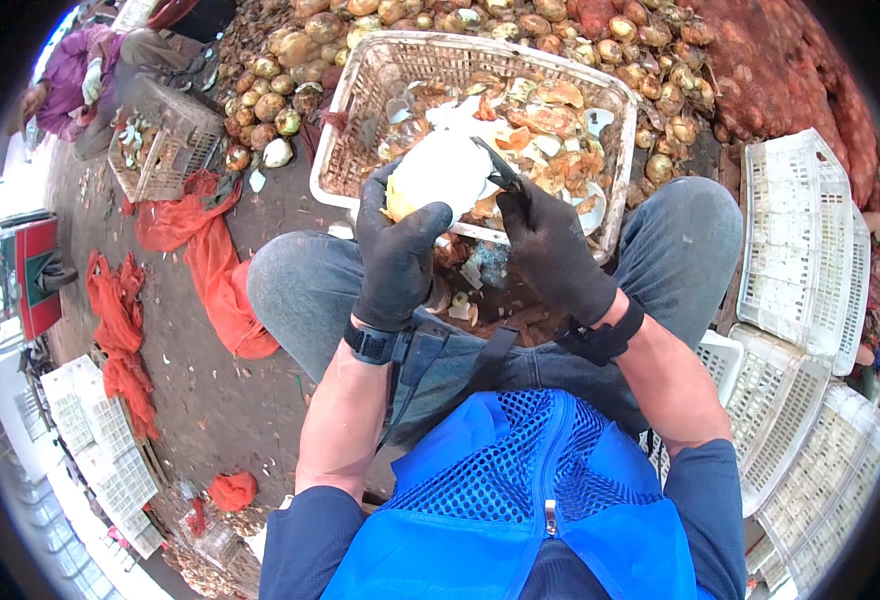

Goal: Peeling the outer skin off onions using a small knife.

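Over a dirty-white, rectangular, latticed plastic crate [500, 46], the black-gloved left hand [397, 255] is gripping a round white onion [442, 172], the black-gloved right hand [552, 242] is clasping a slim dark blade [498, 166] beside it, apparently peeling, the next stroke probably calling for turning the onion.

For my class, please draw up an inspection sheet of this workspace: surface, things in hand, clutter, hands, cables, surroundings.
Surface: brown ground with pale scraps.
Things in hand: pale onion; dark tool, type unclear.
Clutter: peelings in a whitish crate; red netting at left.
Hands: both black-gloved; left hand holds the onion, right hand the tool.
Cables: nothing seen.
Surroundings: loose onions beyond the crate, white crates at right, another person upper left.
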`<state>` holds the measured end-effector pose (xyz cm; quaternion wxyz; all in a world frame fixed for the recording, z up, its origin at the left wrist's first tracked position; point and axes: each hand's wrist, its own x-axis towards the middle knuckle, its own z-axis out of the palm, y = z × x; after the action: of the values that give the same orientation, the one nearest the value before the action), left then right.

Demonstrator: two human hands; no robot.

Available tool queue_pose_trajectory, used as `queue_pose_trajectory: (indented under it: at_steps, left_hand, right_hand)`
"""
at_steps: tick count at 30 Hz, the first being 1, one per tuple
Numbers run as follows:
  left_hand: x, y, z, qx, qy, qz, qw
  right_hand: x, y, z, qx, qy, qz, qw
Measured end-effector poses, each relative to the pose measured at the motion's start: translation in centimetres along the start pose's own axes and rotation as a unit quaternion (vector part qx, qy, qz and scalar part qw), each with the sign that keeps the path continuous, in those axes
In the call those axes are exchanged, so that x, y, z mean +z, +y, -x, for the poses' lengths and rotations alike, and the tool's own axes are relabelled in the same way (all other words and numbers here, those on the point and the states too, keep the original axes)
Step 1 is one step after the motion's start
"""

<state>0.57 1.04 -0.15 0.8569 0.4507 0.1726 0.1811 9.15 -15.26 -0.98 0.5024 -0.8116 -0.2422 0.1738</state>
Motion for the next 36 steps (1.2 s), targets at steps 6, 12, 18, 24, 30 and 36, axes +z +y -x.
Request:
queue_pose_trajectory:
  at_steps: [6,12,18,24,30,36]
  left_hand:
    - [-0.1,0.4,-0.2,-0.022,-0.066,0.026,0.997]
    - [0.3,0.8,0.2,-0.038,-0.036,0.042,0.998]
    - [0.1,0.4,0.7,0.051,-0.052,-0.09,0.993]
    - [-0.5,1.4,-0.2,0.005,-0.09,-0.049,0.995]
    - [-0.3,1.4,0.0,0.017,-0.086,-0.116,0.989]
    - [-1.1,1.4,-0.2,0.023,-0.093,-0.149,0.984]
  right_hand:
    - [-0.2,2.1,-1.0,-0.121,0.052,0.104,0.986]
    - [0.2,1.2,-1.3,-0.031,0.0,-0.011,0.999]
    - [-2.4,0.6,-1.5,0.169,-0.043,-0.139,0.975]
    - [-6.1,-2.8,0.9,0.011,-0.035,0.014,0.999]
    - [-6.5,-2.4,0.8,-0.112,-0.051,0.1,0.987]
    - [-6.8,-1.9,0.9,-0.179,-0.039,0.1,0.978]
